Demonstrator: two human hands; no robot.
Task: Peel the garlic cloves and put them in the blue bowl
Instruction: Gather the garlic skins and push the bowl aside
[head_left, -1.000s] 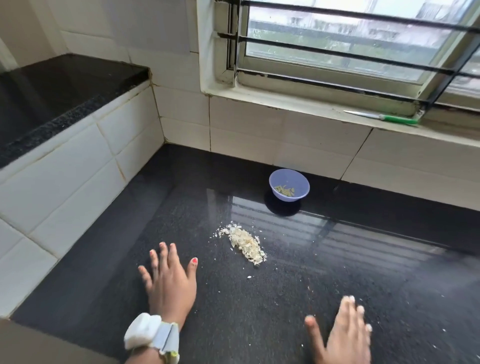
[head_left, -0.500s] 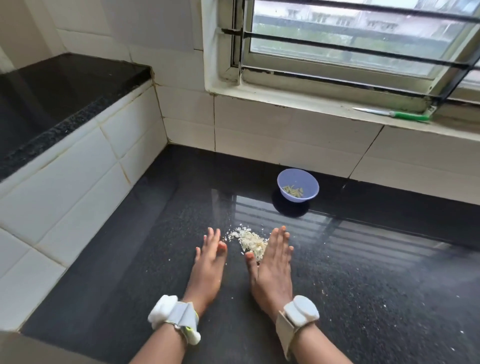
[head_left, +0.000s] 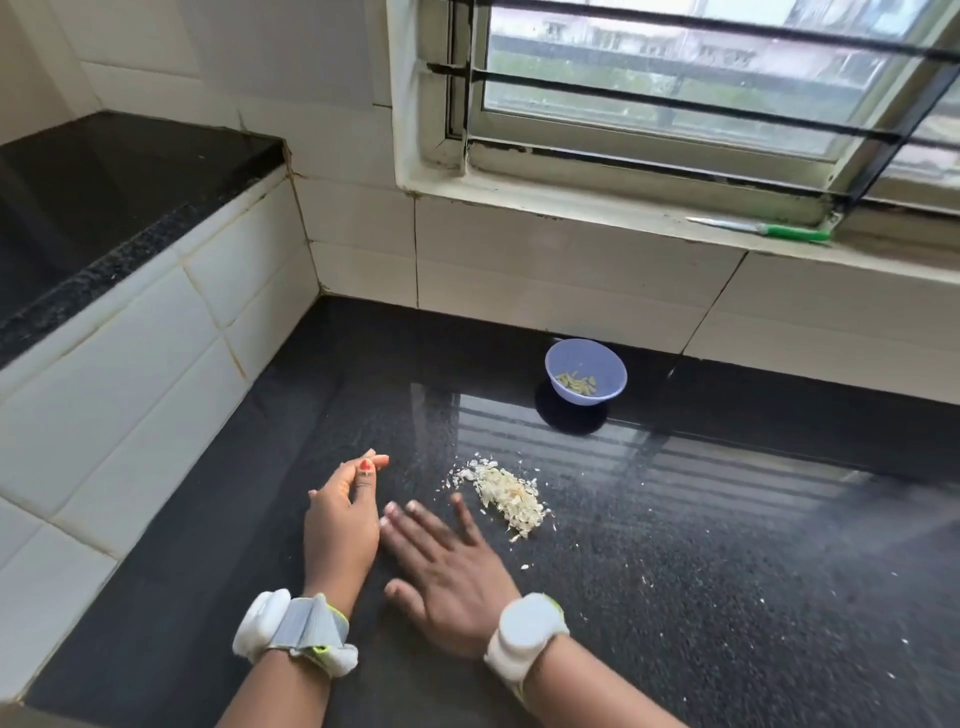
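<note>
the left hand (head_left: 343, 512) stands on its edge on the counter (head_left: 727, 571), thumb and fingertips pressed together; whether they pinch anything cannot be told. the right hand (head_left: 447, 566) lies flat, fingers spread, palm on the glossy speckled black stone. papery pale garlic peels (head_left: 506, 493) are heaped just beside its fingertips. the round blue bowl (head_left: 586, 370), peeled cloves (head_left: 575, 382) inside, sits near the counter's back edge.

A white puck on a grey band (head_left: 291, 631) is worn on the left wrist. A white puck (head_left: 524, 639) is strapped to the right. Red nail polish (head_left: 367, 465) is seen.
</note>
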